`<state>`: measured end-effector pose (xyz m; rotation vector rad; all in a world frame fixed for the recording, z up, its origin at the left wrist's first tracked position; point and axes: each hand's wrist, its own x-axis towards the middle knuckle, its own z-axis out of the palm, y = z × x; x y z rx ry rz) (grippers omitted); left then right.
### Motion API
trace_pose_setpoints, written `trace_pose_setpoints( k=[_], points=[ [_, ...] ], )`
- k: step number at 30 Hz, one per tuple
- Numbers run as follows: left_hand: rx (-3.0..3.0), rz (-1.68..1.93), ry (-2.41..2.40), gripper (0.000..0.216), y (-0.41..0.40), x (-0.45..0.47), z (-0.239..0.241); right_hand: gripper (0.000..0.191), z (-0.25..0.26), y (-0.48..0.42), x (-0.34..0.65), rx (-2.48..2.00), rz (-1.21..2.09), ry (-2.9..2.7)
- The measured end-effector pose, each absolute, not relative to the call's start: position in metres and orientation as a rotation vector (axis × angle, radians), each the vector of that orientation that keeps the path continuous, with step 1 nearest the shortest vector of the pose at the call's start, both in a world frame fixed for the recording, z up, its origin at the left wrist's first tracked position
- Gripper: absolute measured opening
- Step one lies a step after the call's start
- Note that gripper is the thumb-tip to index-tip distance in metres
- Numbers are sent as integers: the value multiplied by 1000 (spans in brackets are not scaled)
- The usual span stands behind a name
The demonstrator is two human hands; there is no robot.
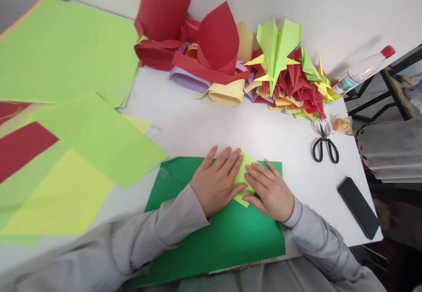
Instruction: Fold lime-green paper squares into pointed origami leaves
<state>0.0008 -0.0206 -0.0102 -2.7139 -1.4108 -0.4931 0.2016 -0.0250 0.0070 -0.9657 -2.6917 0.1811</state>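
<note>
A small folded piece of lime-green paper [244,173] lies on a dark green sheet [231,239] at the table's near edge. My left hand [219,180] rests flat on its left side, fingers stretched out and pointing away from me. From the right, my right hand [272,191] presses on the same paper with its fingers extended and slightly spread. Both hands cover much of the paper, so its full folded shape is hidden. Its lower corner shows between the two thumbs.
Lime-green sheets [72,50] and a yellow sheet [62,195] spread over the left. Rolled red paper [217,37] stands at the back, beside piled folded paper pieces [296,85]. Scissors [325,144], a wrapped snack [342,125], a black phone [358,208] and a bottle [362,71] are on the right.
</note>
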Motion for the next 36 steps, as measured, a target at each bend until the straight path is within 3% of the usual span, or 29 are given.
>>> trace_pose_setpoints(
  k=[7,13,27,36],
  points=[
    [-2741,-478,-1429,57,-19,2,-11,31,14,-31,203,-945,106,-2630],
    [-2750,-461,-1419,58,-17,2,-6,32,15,-45,210,-917,28,-2653],
    [-2713,-494,-1430,59,-16,0,-11,20,22,-32,212,-942,221,-2543],
    [-2718,-488,-1415,57,-16,0,-11,19,20,-18,194,-955,42,-2654]
  ],
)
